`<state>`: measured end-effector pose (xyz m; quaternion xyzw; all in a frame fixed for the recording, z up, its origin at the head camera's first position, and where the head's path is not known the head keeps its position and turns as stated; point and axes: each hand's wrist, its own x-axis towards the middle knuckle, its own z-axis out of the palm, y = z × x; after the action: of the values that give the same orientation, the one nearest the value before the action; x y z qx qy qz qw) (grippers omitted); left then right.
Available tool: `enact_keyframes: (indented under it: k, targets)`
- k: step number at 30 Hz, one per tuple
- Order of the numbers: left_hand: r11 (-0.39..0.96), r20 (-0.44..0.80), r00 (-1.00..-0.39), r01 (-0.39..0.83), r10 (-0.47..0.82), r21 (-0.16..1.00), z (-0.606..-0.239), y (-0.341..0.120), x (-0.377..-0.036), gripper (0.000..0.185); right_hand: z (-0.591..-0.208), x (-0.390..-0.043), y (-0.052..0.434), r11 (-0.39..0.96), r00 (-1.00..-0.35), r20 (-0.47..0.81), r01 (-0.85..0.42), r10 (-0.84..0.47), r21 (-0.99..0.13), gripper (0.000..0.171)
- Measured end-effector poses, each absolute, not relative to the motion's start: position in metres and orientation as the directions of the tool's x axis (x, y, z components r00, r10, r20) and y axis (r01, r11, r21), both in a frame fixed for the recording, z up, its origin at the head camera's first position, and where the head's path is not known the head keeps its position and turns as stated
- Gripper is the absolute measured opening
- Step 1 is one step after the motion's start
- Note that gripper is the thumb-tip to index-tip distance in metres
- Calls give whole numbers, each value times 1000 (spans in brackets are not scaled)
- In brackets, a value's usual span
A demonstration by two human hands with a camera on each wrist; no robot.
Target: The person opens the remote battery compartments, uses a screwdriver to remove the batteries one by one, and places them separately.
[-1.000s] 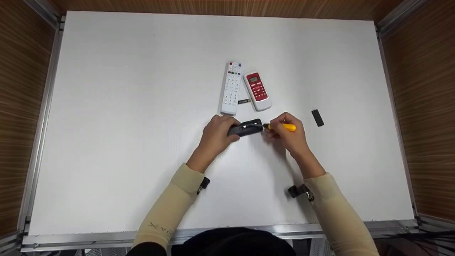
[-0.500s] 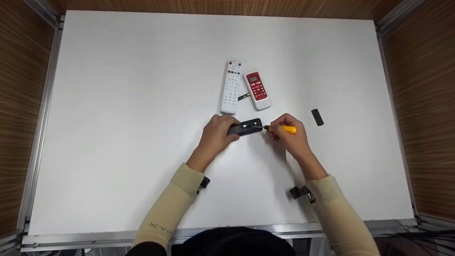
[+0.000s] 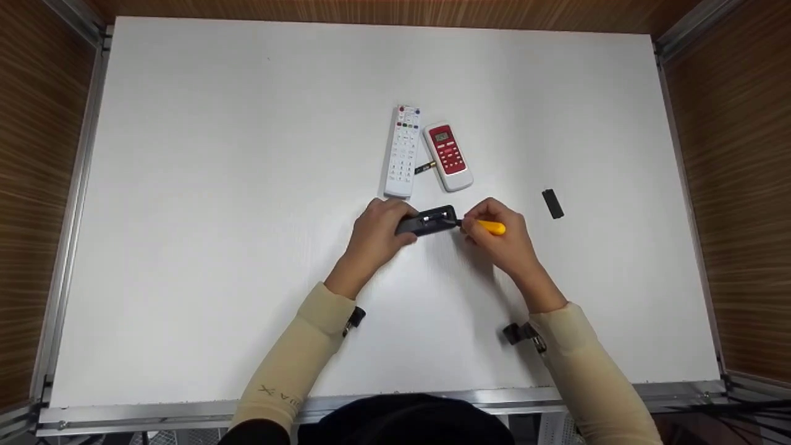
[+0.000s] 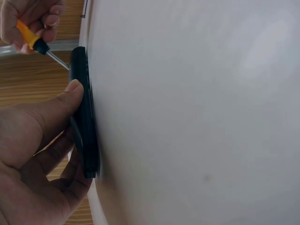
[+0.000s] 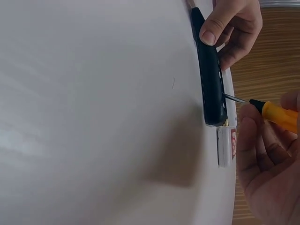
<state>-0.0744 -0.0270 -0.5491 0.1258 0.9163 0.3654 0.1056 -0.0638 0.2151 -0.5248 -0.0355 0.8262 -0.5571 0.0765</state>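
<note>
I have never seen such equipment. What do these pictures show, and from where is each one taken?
No machine works here, only a person, whose left hand and right hand are bare. The wide picture comes from a camera worn on the head, looking down. The two closer pictures come from a left wrist camera and a right wrist camera; in them the white table appears turned on its side.

The left hand holds a black remote control, whose open compartment faces up. The right hand holds a yellow-handled screwdriver, its metal shaft reaching to that compartment. On the table lie a white remote, a red-and-white remote, a battery between them, and, farther right, a small black piece, perhaps the compartment's cover.
</note>
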Motion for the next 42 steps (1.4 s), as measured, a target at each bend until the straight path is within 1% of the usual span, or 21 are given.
enact_keyframes:
  k: [4, 9, 14, 17, 21, 26, 28, 32, 35, 42]
  targets:
    - [700, -102, -945, 156, 312, 697, -549, -27, -75, 38, -530, -61, 215, 455, -984, -8, -74, -176, -887, 7]
    - [707, -96, -945, 164, 313, 688, -549, -27, -75, 38, -529, -54, 211, 610, -974, 92, -203, -209, -766, 6]
    - [713, -95, -944, 170, 317, 680, -548, -26, -74, 37, -527, -45, 209, 716, -961, 147, -274, -236, -643, 10]
    - [718, -100, -943, 169, 317, 675, -549, -26, -74, 38, -521, -43, 208, 730, -959, 166, -282, -229, -623, 12]
    - [719, -98, -945, 169, 313, 674, -550, -26, -74, 38, -506, -44, 208, 771, -973, 127, -231, -193, -593, 20]
    - [711, -92, -945, 171, 315, 682, -550, -26, -74, 37, -499, -45, 207, 876, -981, 18, -178, -191, -449, 19]
    - [713, -96, -945, 167, 313, 681, -551, -26, -75, 37, -501, -44, 206, 893, -981, -12, -173, -196, -415, 18]
    - [715, -102, -943, 167, 317, 679, -551, -26, -75, 37, -508, -42, 203, 898, -981, -36, -159, -190, -411, 18]
    - [712, -98, -942, 172, 321, 681, -551, -25, -76, 37, -512, -41, 201, 892, -982, -49, -145, -183, -428, 19]
    - [703, -93, -943, 170, 320, 690, -551, -26, -77, 37, -522, -40, 202, 879, -968, -134, -129, -212, -458, 23]
